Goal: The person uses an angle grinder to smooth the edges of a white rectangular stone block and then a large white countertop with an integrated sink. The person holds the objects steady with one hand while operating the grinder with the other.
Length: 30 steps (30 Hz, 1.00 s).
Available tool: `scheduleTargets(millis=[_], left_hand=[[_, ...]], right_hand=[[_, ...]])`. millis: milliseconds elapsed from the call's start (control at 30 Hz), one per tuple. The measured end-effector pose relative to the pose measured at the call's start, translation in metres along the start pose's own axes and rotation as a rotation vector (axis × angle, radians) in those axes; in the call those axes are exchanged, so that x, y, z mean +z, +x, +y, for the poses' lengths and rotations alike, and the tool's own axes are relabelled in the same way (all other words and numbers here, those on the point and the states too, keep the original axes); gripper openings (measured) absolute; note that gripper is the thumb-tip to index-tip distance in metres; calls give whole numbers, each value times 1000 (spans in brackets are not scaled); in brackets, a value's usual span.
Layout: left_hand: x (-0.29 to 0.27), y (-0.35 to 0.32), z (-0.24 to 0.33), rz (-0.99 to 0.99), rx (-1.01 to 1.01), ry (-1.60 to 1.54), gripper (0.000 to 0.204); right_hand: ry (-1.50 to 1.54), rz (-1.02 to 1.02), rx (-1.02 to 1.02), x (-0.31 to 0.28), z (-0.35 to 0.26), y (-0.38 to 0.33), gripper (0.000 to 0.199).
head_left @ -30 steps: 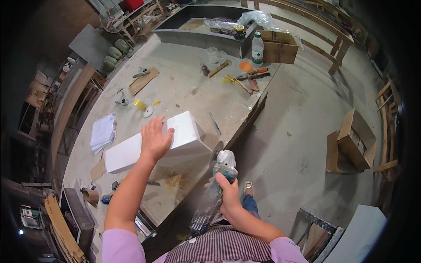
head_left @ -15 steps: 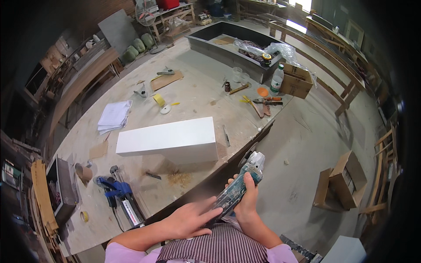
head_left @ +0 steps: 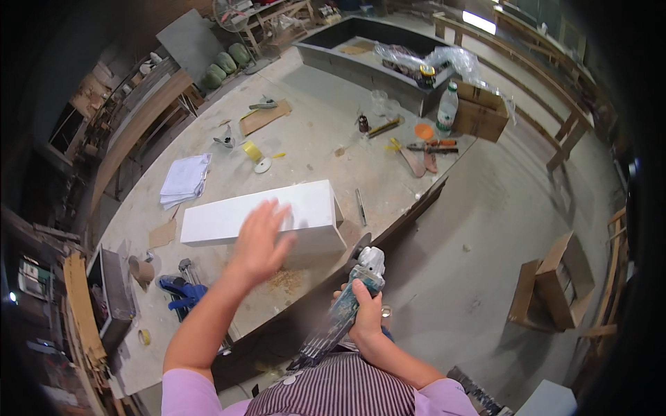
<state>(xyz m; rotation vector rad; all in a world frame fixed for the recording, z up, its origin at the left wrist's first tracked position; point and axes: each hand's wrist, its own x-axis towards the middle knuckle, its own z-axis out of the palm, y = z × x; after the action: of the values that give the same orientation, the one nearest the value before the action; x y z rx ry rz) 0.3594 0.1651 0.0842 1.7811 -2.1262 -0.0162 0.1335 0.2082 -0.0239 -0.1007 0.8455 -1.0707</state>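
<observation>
My right hand (head_left: pixel 365 315) is wrapped round the worn teal body of an angle grinder (head_left: pixel 340 312), close in front of my striped apron. The grinder's pale head points away from me, and its disc (head_left: pixel 359 251) is beside the table edge. With fingers spread, my left hand (head_left: pixel 262 243) is over the long white box-shaped piece (head_left: pixel 222 215) and hides part of its top and front. Whether the hand touches the piece I cannot tell. A thin pen-like tool (head_left: pixel 361 206) lies just right of the piece. Sawdust (head_left: pixel 286 281) is scattered in front of it.
A blue caulking gun (head_left: pixel 184 295) lies at the table's near left, by papers (head_left: pixel 185 179). Pliers (head_left: pixel 431 147), a bottle (head_left: pixel 447 111) and a cardboard box (head_left: pixel 477 114) are at the far right, beside a large grey tray frame (head_left: pixel 361 80). An open carton (head_left: pixel 551 288) stands on the floor.
My left hand has left the grinder and moved forward and left to the white piece. The grinder, in my right hand, has shifted left, nearer the table edge.
</observation>
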Motion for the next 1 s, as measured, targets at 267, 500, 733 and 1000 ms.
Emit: scheduleTargets(millis=[267,500,733,1000], left_hand=[[68,86,-36,-105,-127,115,41],[66,89,-33,-113,-122,119,35],[64,90,-34,-113,-113,113,34],[65,87,-36,-89,-91,115,35]], right_hand=[[33,42,54,-4,41,19,49],[120,-4,74,9,40,23,54],[102,-34,41,14,53,30,54],[127,1,111,9,41,27,42]])
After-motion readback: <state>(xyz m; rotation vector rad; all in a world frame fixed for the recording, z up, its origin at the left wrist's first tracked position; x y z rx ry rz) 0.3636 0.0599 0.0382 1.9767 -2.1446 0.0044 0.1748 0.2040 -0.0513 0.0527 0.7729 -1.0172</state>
